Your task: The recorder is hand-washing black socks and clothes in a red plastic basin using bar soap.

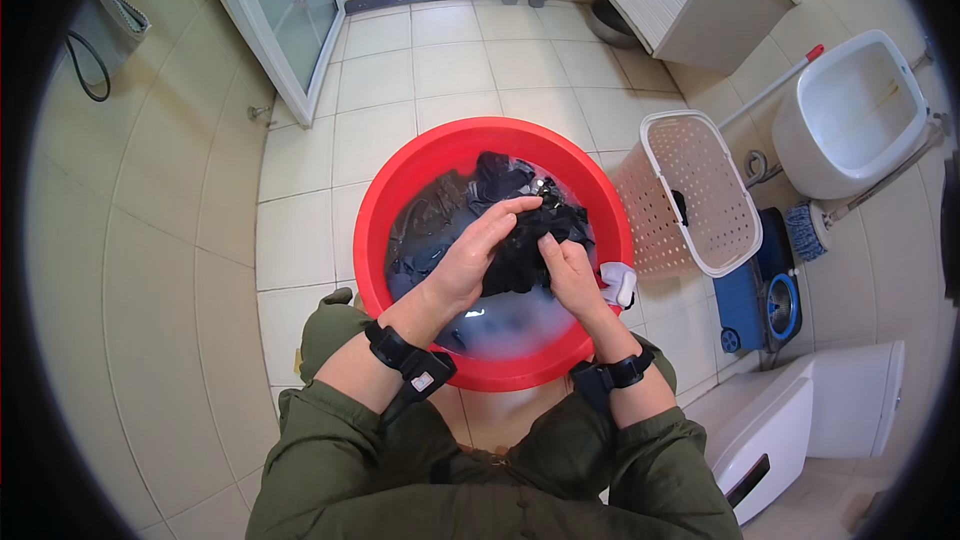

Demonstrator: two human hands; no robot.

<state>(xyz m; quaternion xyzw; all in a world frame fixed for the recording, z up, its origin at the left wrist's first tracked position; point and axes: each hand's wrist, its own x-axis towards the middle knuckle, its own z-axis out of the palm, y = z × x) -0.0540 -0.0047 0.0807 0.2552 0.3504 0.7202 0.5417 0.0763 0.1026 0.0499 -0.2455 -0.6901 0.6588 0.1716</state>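
A large round red plastic basin (pixel 375 202) stands on the tiled floor between my knees, with cloudy water and dark clothes in it. Over the water my right hand (pixel 574 274) has its fingers closed on a wet black garment (pixel 517 262), thumb on top. My left hand (pixel 480 244) lies against the other side of this garment, its fingers stretched out and slightly bent; whether it grips any cloth is hidden. Navy cloth (pixel 499 176) and a dark brown garment (pixel 439 202) lie behind and to the left. A white cloth piece (pixel 618 283) hangs over the basin's right rim.
Right of the basin stands a perforated laundry basket (pixel 630 217) with a small black item inside. Beyond it are a blue mop bucket (pixel 739 307), a mop (pixel 808 231) and a white wall-mounted basin (pixel 859 112). A toilet (pixel 795 420) is at lower right, an open glass door (pixel 289 15) at upper left.
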